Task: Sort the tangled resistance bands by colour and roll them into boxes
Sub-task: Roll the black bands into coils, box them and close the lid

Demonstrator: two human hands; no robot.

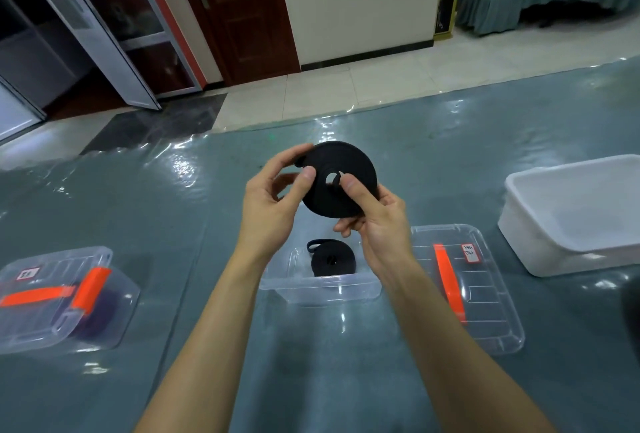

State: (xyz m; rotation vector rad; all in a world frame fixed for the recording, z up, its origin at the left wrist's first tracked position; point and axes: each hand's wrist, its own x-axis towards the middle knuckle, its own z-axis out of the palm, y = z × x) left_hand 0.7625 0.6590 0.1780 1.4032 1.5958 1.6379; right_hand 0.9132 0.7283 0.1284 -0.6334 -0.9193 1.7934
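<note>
Black band roll [341, 180]: flat tight coil, small centre hole; left hand [273, 200] and right hand [375, 221] both pinching it.

Blk roll [346, 162]; orange handle [448, 280]; prob. purple band [100, 311].

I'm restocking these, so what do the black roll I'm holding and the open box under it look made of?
Roll: probably rubber or latex, matt black; it coils in thin flat layers with no shine. Box: clear rigid plastic, glossy; a second roll shows through its wall and its rim catches light.
</note>
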